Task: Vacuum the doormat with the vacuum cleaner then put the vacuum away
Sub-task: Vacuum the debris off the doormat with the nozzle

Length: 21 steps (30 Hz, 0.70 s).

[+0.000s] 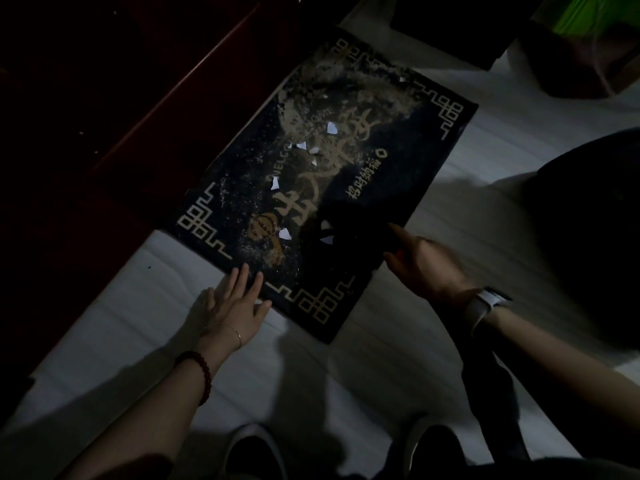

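Observation:
A dark doormat (408, 140) with gold border patterns and lettering lies at an angle on the pale floor. Dust, crumbs and several white paper scraps (331, 127) are scattered over it. My left hand (232, 306) lies flat with straight fingers, its fingertips touching the mat's near edge. My right hand (424, 263), with a watch on its wrist, hovers over the mat's near right edge with relaxed fingers and holds nothing. No vacuum cleaner is in view.
A dark red wooden door or cabinet (104, 116) runs along the mat's left side. A dark round object (595, 237) sits at the right. A green bag (588, 36) is at the far right. My shoes (252, 452) are at the bottom.

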Each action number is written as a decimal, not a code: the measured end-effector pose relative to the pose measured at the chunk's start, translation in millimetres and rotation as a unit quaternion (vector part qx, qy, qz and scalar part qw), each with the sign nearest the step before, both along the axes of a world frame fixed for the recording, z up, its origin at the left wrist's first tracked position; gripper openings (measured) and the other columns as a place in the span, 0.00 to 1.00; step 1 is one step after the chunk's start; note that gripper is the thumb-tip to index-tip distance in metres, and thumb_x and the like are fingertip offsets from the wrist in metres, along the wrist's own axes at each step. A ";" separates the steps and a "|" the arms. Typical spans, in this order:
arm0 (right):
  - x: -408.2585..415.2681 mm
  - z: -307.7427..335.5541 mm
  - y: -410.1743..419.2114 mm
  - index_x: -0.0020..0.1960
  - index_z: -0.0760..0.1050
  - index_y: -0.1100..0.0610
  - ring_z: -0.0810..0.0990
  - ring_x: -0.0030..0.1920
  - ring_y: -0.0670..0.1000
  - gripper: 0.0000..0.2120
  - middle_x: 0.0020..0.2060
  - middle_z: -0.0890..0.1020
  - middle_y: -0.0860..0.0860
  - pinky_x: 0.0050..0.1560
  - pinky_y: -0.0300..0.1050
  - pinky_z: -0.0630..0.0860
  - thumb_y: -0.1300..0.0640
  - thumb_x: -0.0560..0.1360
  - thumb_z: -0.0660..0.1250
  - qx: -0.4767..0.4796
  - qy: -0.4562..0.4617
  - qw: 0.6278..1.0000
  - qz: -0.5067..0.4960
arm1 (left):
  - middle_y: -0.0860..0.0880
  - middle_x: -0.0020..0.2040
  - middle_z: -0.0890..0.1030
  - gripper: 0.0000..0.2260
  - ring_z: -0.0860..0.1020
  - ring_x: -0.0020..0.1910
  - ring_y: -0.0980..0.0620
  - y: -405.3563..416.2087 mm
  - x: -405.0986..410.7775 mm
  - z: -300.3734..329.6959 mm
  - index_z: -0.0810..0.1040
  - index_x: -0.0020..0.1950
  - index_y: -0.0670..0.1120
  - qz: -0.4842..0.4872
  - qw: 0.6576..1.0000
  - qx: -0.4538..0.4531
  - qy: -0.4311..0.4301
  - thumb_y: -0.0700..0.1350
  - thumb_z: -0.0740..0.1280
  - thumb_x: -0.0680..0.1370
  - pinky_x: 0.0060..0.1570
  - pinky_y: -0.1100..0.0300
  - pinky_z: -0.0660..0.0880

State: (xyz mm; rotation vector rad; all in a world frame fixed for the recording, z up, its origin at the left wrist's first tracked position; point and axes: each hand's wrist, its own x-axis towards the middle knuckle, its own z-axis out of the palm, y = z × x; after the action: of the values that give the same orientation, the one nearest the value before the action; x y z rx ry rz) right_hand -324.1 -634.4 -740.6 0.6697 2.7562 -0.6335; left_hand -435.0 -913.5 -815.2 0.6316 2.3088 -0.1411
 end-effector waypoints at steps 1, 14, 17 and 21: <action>0.3 1.6 4.4 0.74 0.55 0.49 0.78 0.50 0.62 0.28 0.53 0.79 0.59 0.43 0.49 0.72 0.48 0.77 0.58 0.016 0.012 1.000 -0.018 | 0.50 0.76 0.35 0.26 0.35 0.75 0.51 0.7 0.7 -0.3 0.42 0.76 0.52 0.002 1.000 0.000 0.001 0.57 0.46 0.81 0.72 0.41 0.42; 18.5 -9.4 -3.1 0.73 0.59 0.49 0.79 0.54 0.60 0.27 0.55 0.81 0.57 0.50 0.51 0.76 0.48 0.75 0.61 -0.035 -0.004 0.999 -0.020 | 0.50 0.76 0.36 0.26 0.35 0.75 0.51 3.3 6.0 0.1 0.43 0.77 0.52 0.020 1.000 0.012 0.014 0.56 0.47 0.81 0.72 0.41 0.41; 19.5 -7.5 -8.8 0.73 0.59 0.49 0.79 0.54 0.60 0.27 0.54 0.81 0.56 0.49 0.51 0.76 0.48 0.75 0.61 -0.031 0.006 0.999 -0.017 | 0.49 0.76 0.36 0.26 0.35 0.75 0.51 3.7 6.6 0.4 0.44 0.77 0.52 0.022 1.000 0.010 0.017 0.56 0.47 0.81 0.72 0.41 0.41; 16.3 1.9 10.7 0.73 0.58 0.49 0.79 0.50 0.61 0.27 0.53 0.81 0.57 0.45 0.52 0.76 0.49 0.76 0.61 -0.008 0.054 0.997 -0.063 | 0.49 0.76 0.37 0.25 0.36 0.75 0.51 4.5 5.8 1.3 0.44 0.77 0.51 0.018 1.000 0.007 0.019 0.56 0.47 0.82 0.72 0.41 0.42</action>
State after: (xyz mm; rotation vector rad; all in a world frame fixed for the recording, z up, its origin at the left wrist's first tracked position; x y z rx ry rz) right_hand -307.7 -623.7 -738.8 0.8340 2.8212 -0.7368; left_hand -429.3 -908.9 -813.9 0.5989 2.3578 -0.1218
